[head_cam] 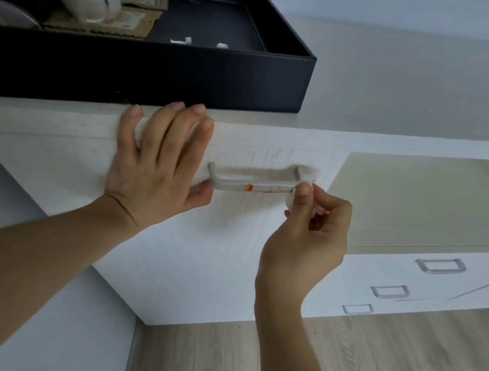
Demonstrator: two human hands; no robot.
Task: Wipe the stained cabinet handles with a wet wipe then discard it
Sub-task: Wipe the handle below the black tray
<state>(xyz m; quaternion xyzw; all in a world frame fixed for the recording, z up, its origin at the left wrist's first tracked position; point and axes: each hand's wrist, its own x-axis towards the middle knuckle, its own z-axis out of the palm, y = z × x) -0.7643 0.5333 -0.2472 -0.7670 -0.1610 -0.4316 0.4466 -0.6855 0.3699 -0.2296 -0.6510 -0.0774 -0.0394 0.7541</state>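
Wipe at handle's right end, stain leftward

Your right hand pinches the wet wipe; the handle runs left-right; red stain mid-bar. Left hand spread flat, bracing.

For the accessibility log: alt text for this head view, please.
The right hand presses a white wet wipe to the right end of a red-stained cabinet handle. The left hand braces the cabinet's top edge below a black tray.
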